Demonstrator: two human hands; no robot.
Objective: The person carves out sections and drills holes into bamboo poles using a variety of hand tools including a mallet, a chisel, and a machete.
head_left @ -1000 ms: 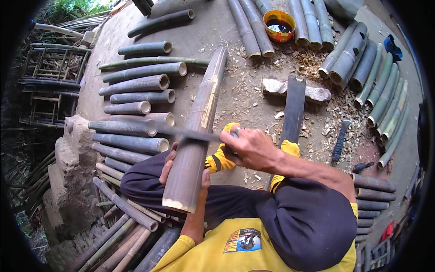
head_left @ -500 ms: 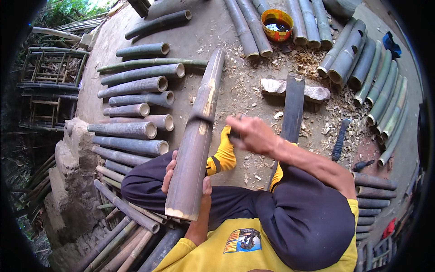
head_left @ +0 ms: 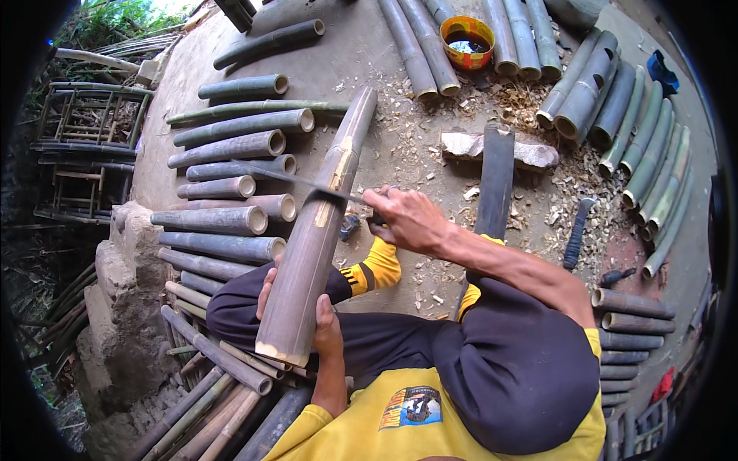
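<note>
A thick bamboo piece slants across my lap, its cut end near my left thigh and its far end pointing up and away. My left hand clasps its lower part from beneath, thumb on one side and fingers on the other. In my closed right hand is a long-bladed knife, whose blade lies across the upper part of the bamboo. Pale shaved patches show on either side of the blade. Most of the knife's handle is hidden by my fingers.
Bamboo sections lie in a row at the left, more at the right. A dark bamboo length rests over a pale block among shavings. An orange-and-yellow bowl holds dark liquid. A tool with a wrapped handle lies right.
My right hand has moved slightly down and left; the knife blade, blurred before, now shows clearly across the bamboo. The bamboo's lower end, with my left hand, has shifted left.
</note>
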